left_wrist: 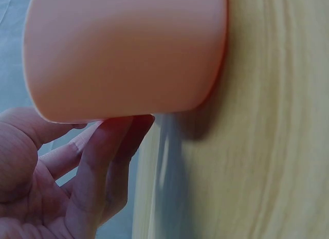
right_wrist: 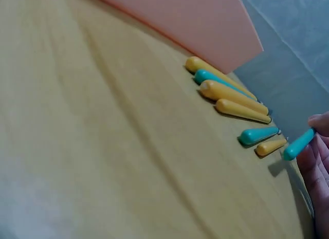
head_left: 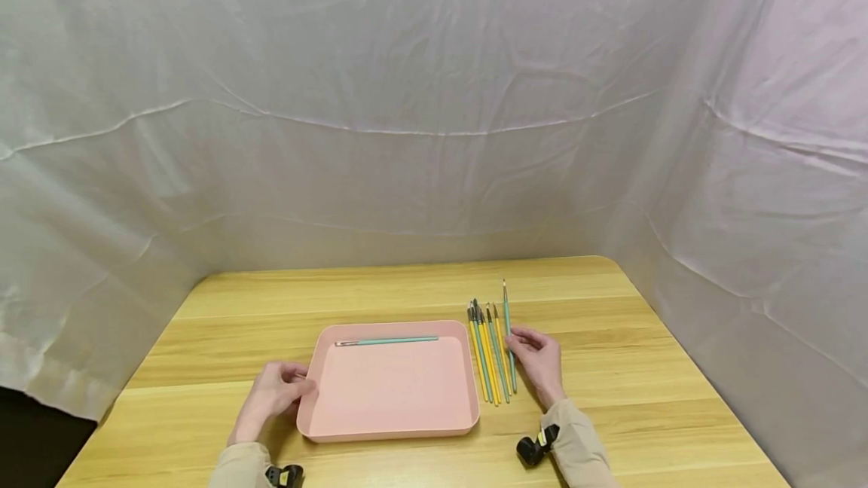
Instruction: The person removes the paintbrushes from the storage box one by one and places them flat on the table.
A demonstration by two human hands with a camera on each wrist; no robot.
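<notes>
My left hand (head_left: 270, 398) grips the left rim of a pink tray (head_left: 393, 394), thumb over the edge and fingers against the outer wall (left_wrist: 128, 64). Along the far side inside the tray lies one teal-handled paintbrush (head_left: 398, 340), bristles to the left. Right of the tray, my right hand (head_left: 540, 365) pinches another teal paintbrush (head_left: 507, 316) between thumb and fingers, its bristles pointing away from me. In the right wrist view, the handle end of this paintbrush (right_wrist: 299, 145) is lifted slightly off the table, with a shadow under it.
Several yellow and teal paintbrushes (head_left: 484, 345) lie side by side between the tray and my right hand, handle ends toward me. The wooden table (head_left: 631, 367) is enclosed by pale grey cloth (head_left: 420, 179) at the back and sides.
</notes>
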